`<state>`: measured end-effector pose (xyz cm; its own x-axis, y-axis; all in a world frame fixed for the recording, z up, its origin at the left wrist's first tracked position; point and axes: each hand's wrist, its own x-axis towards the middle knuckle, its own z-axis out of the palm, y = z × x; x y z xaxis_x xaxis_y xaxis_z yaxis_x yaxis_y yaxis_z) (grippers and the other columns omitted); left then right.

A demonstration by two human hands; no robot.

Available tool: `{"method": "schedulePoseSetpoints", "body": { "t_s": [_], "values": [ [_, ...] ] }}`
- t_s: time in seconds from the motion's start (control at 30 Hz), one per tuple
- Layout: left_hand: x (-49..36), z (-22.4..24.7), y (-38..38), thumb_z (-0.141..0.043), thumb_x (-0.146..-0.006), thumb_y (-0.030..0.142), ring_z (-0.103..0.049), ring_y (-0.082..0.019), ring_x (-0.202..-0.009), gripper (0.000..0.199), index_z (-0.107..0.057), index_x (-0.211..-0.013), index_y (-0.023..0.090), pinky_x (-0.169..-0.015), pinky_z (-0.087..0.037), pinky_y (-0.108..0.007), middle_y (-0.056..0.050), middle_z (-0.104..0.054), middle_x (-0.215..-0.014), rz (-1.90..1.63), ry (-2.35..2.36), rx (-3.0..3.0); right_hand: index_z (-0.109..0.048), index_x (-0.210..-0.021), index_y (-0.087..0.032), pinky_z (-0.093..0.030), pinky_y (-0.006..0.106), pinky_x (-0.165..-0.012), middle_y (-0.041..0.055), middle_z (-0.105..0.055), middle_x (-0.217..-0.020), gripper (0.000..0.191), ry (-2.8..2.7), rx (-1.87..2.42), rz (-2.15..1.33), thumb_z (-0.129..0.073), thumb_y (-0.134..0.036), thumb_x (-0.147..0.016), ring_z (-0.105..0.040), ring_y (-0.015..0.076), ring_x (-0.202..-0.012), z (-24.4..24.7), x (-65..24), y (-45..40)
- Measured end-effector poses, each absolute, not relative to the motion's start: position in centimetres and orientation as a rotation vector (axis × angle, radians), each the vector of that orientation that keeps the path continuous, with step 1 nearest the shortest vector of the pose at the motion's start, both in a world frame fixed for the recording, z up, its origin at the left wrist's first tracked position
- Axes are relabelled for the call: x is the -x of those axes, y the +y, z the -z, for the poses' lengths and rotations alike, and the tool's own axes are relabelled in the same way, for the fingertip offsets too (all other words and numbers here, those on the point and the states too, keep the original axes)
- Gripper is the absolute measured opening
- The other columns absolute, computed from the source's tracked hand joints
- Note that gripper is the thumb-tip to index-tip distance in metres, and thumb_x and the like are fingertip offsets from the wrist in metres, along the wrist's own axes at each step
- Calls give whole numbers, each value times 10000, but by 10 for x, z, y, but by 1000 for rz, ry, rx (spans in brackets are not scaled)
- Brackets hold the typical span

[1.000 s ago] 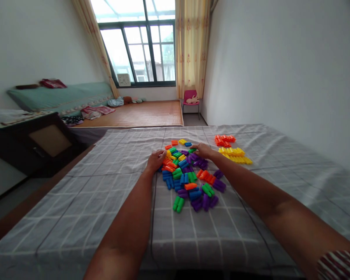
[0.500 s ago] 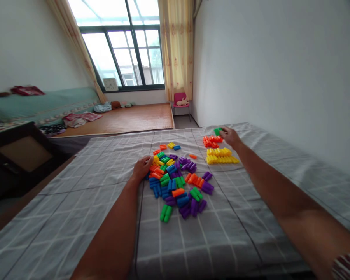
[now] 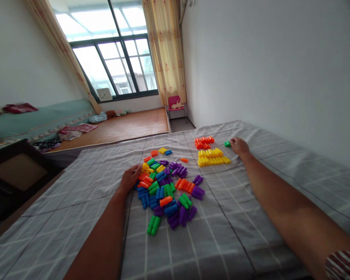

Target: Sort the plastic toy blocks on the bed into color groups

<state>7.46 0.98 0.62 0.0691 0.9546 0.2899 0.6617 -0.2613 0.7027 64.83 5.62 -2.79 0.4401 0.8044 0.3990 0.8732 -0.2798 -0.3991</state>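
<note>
Nearest on the grey checked cloth, here's a lone green piece, two glossy ribbed barrels joined side by side. Just past it sprawls the mixed pile: blue, purple, green, orange and yellow pieces, tilted every which way, some overlapping (purple crowds the right side). At its left edge, the left hand rests with fingers curled against yellow and orange pieces; whether it grips any, I can't tell.

Farther over to the right, yellow pieces line up in two tight, bright rows. Beyond them, orange pieces bunch up, shiny on top. And right of that group, the right hand has its fingertips pinched on a small green piece, partly hidden, at or just above the cloth. In the background, a pink chair.
</note>
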Motion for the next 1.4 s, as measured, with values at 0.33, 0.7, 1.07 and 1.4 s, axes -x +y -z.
{"method": "schedulePoseSetpoints", "body": {
  "t_s": [0.33, 0.7, 1.07, 1.4],
  "values": [
    [-76, -4, 10, -437, -796, 670, -660, -239, -898, 610, -724, -1010, 177, -763, -514, -281, -49, -743, -968, -1027, 1646, -2006, -670, -1040, -180, -461, 350, -789, 118, -704, -940, 389, -1477, 2180, 105, -662, -453, -763, -615, 256, -914, 28, -644, 47],
    [-80, 2, 11, -413, -846, 593, -649, -228, -930, 573, -711, -1043, 145, -821, -496, -288, -64, -732, -1008, -1046, 1610, -2024, -640, -1116, -150, -488, 326, -766, 99, -691, -1025, 303, -1728, 1383, 14, -556, -324, -883, -631, 175, -797, -71, -541, 15],
    [-82, 2, 9, -378, -859, 599, -642, -221, -899, 580, -717, -999, 149, -793, -483, -277, -61, -733, -986, -993, 1632, -2096, -593, -1259, -233, -428, 384, -970, 92, -640, -1194, 379, -2614, 492, -370, -529, -171, -891, -566, 204, -1081, -25, -367, -71],
    [-82, 1, 10, -352, -881, 570, -629, -232, -950, 577, -716, -999, 139, -846, -468, -294, -72, -725, -1014, -990, 1646, -2138, -604, -1234, -233, -460, 369, -890, 91, -614, -1102, 393, -2612, 545, -444, -623, -229, -842, -568, 209, -1005, -21, -385, -63]
  ]
}}
